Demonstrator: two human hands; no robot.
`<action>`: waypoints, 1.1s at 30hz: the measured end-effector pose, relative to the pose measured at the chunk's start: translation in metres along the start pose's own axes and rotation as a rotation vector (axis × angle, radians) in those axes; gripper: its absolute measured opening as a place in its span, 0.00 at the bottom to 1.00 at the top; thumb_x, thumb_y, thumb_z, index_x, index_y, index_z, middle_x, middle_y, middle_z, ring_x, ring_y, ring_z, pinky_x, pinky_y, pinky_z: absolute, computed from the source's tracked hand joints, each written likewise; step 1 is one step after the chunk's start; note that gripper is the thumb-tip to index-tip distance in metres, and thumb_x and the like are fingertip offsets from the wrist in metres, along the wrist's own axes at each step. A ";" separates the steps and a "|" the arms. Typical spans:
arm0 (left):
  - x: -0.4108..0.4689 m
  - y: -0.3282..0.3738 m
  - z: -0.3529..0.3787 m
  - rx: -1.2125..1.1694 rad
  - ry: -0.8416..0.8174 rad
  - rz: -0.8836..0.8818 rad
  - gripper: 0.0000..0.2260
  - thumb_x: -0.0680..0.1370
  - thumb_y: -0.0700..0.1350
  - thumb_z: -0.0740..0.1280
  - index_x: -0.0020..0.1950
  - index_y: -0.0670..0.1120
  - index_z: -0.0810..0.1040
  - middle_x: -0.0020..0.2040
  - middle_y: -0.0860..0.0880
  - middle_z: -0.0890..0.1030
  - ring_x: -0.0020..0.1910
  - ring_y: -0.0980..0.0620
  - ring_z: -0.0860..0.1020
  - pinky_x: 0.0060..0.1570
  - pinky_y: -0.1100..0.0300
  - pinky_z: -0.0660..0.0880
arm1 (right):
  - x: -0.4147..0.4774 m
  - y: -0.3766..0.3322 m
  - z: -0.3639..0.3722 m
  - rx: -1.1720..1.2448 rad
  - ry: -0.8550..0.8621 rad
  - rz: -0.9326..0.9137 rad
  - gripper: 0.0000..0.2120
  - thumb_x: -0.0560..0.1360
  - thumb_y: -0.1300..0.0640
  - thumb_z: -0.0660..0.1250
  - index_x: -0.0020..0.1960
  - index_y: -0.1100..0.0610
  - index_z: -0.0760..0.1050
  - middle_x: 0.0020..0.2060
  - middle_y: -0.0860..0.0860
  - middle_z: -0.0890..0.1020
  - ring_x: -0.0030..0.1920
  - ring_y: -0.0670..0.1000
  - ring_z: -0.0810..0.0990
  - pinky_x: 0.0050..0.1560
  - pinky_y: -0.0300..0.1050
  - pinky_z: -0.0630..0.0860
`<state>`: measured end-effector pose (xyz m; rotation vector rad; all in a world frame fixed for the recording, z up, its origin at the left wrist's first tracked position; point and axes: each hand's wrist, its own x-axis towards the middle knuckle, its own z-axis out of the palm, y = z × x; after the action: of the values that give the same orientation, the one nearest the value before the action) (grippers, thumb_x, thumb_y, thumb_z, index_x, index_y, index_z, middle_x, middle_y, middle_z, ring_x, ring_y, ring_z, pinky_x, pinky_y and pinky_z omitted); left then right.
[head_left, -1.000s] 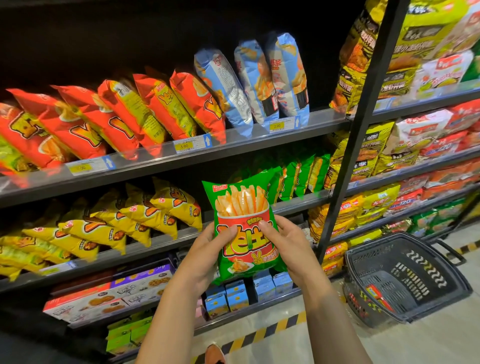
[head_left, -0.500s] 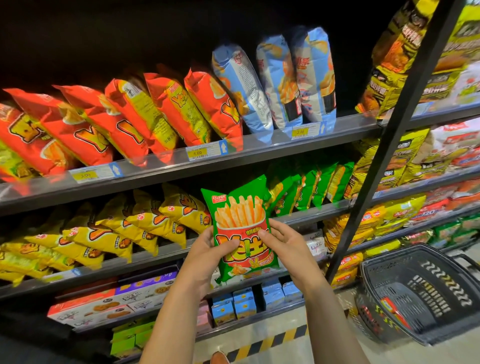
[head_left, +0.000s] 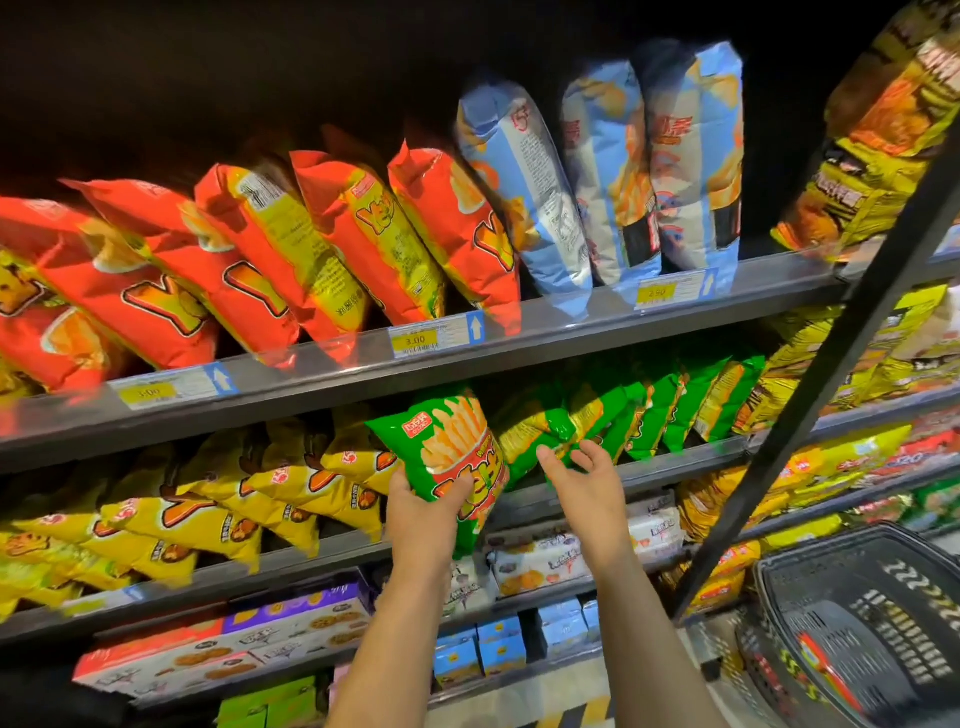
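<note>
My left hand (head_left: 423, 501) grips a green bag of fries-shaped snacks (head_left: 447, 447) from below, with its top at the edge of the middle shelf (head_left: 675, 462). To its right, my right hand (head_left: 579, 467) reaches with spread fingers toward the row of green bags (head_left: 649, 410) on that shelf. The fingertips are at the nearest green bag; I cannot tell whether they touch it.
Red bags (head_left: 249, 260) and blue bags (head_left: 597, 176) lean on the shelf above. Yellow bags (head_left: 208, 499) fill the left of the middle shelf. Boxes (head_left: 260, 639) sit lower down. A black shopping basket (head_left: 857, 623) stands at the lower right behind a black upright post (head_left: 810, 415).
My right hand has let go of the green bag and moved right toward the shelved green bags. My left hand has lifted the bag up to the shelf. The view has moved closer.
</note>
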<state>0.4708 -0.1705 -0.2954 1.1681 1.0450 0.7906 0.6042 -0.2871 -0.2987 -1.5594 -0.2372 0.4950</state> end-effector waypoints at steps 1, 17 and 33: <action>0.006 -0.001 0.005 0.018 0.026 0.021 0.27 0.74 0.41 0.81 0.70 0.49 0.75 0.59 0.51 0.85 0.58 0.50 0.84 0.59 0.46 0.81 | 0.007 0.000 0.005 -0.025 0.028 -0.010 0.42 0.77 0.41 0.75 0.83 0.54 0.60 0.78 0.52 0.70 0.74 0.54 0.73 0.74 0.57 0.71; 0.066 -0.034 0.050 0.249 0.272 0.218 0.34 0.69 0.60 0.79 0.70 0.50 0.74 0.63 0.48 0.80 0.65 0.43 0.78 0.63 0.37 0.78 | 0.063 0.004 0.041 -0.328 0.260 0.017 0.31 0.79 0.39 0.70 0.75 0.56 0.72 0.69 0.56 0.78 0.70 0.58 0.75 0.68 0.56 0.73; 0.067 -0.037 0.072 0.273 0.331 0.080 0.33 0.73 0.49 0.81 0.72 0.40 0.72 0.67 0.41 0.73 0.67 0.38 0.74 0.65 0.39 0.76 | 0.032 -0.010 0.003 -0.179 0.364 -0.047 0.34 0.74 0.31 0.71 0.74 0.48 0.71 0.72 0.52 0.74 0.65 0.58 0.82 0.66 0.63 0.78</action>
<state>0.5605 -0.1427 -0.3422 1.3442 1.4203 0.9470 0.6324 -0.2694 -0.2945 -1.7828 -0.0380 0.1497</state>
